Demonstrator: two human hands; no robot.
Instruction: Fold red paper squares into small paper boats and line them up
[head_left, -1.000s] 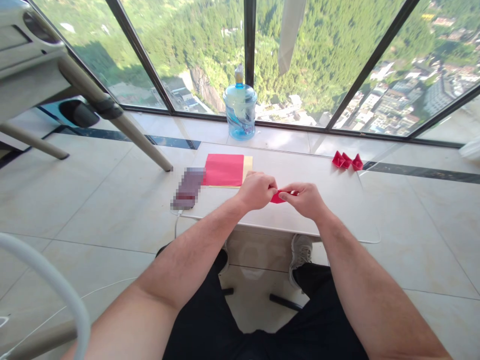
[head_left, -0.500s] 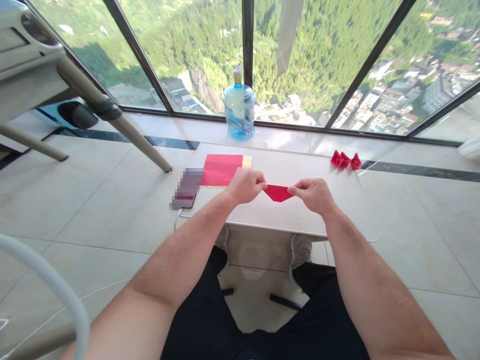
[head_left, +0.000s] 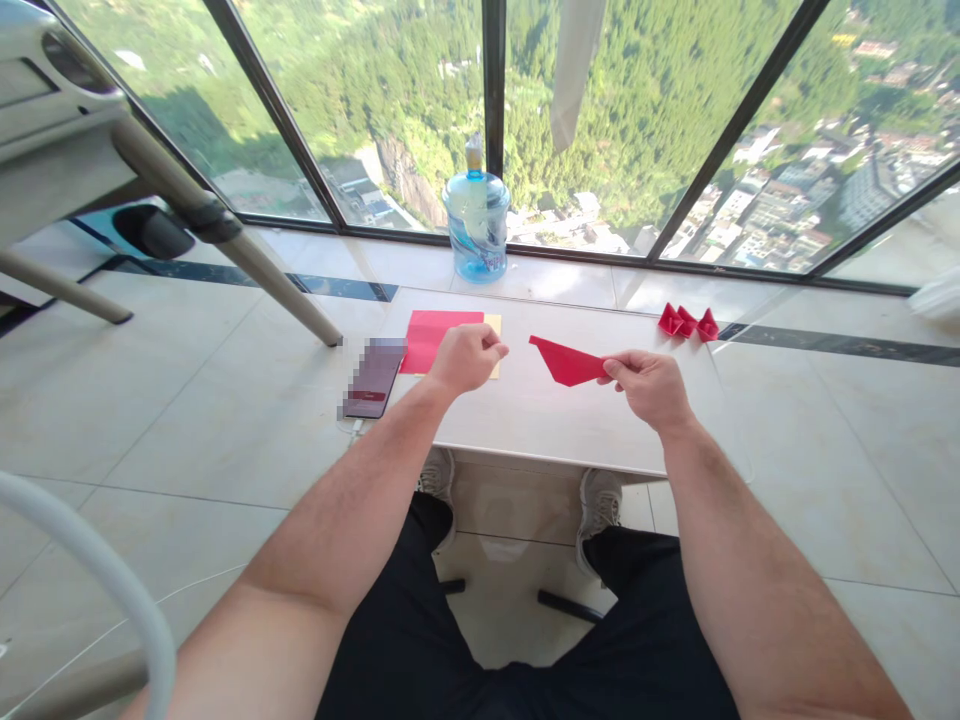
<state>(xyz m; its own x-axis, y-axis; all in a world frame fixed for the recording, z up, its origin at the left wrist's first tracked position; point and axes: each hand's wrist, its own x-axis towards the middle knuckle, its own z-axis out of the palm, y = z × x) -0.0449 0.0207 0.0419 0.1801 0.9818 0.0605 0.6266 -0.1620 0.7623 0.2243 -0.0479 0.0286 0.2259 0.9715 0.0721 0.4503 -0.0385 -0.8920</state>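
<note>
The right hand pinches the folded red paper by one end; the left hand curls empty nearby.

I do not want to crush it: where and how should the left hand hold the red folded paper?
Red folded paper: probably best pinched at its narrow free tip, coming from the left. The right hand grips the opposite end, while this tip lies nearest the left hand.
</note>
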